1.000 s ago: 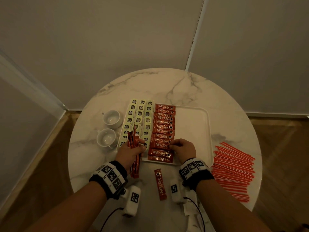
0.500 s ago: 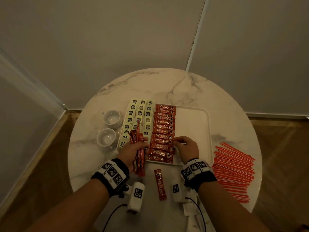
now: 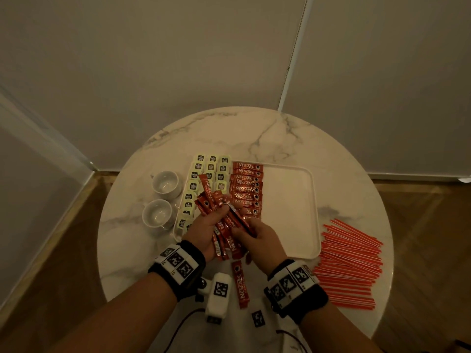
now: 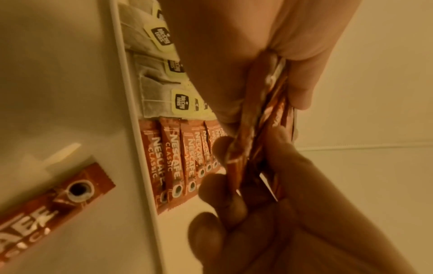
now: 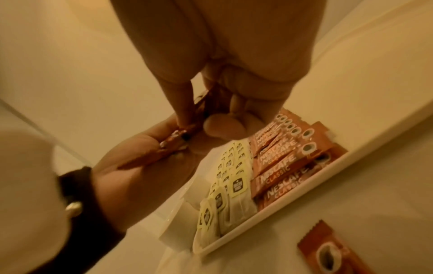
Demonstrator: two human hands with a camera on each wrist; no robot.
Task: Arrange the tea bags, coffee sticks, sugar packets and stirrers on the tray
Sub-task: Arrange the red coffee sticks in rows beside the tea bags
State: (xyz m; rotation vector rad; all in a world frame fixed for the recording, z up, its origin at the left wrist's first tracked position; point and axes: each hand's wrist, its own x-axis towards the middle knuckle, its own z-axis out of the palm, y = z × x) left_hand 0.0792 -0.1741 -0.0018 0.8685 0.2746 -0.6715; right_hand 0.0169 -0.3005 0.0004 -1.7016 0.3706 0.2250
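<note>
Both hands (image 3: 229,233) curled around coffee sticks (image 3: 224,220)

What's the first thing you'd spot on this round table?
Probably the bunch of red coffee sticks that the left hand holds over the tray, with the right hand pinching one. Next, the bright orange stirrers fanned on the table, right of the tray.
</note>
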